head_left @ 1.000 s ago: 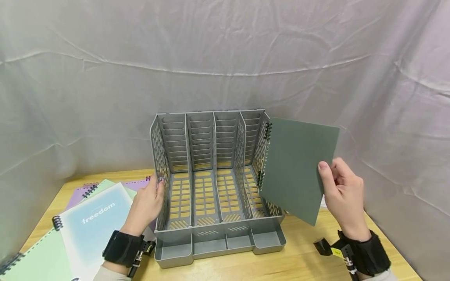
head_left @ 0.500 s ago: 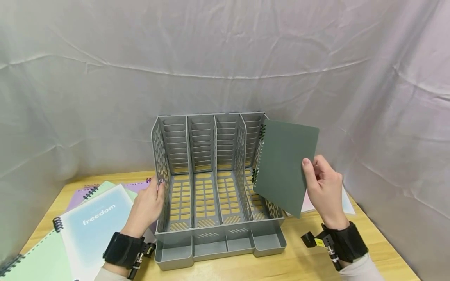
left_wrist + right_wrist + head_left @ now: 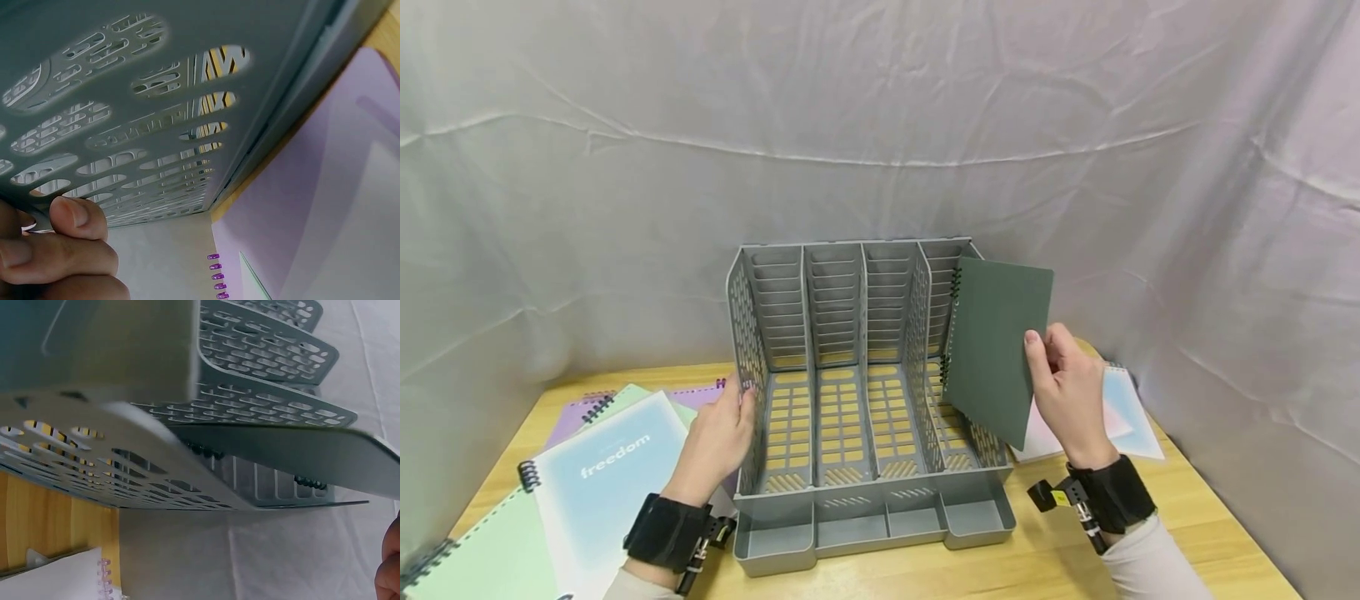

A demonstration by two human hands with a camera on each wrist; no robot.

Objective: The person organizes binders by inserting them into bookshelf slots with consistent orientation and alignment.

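A grey desk file organizer (image 3: 880,482) with upright slotted dividers stands mid-table. My left hand (image 3: 715,437) grips its left side panel, fingers curled at the panel's edge in the left wrist view (image 3: 75,250). My right hand (image 3: 1063,392) pinches the right edge of a dark green spiral notebook (image 3: 1000,342) between thumb and fingers. The notebook is upright, its black coil side leading into the rightmost compartment. In the right wrist view the notebook (image 3: 300,453) stands between the outer panel and a divider, with part of its coil visible inside.
At left lie several spiral notebooks: a blue-and-white "freedom" one (image 3: 613,475), light green ones (image 3: 505,550) and purple ones (image 3: 568,417). Right of the organizer, pink and blue notebooks (image 3: 1127,408) lie partly behind my right hand. A grey cloth (image 3: 880,117) hangs behind the wooden table (image 3: 1180,517).
My right hand has moved left with the green notebook, bringing its coil edge into the rightmost compartment. Notebooks on the right have come into view. My left hand keeps its grip.
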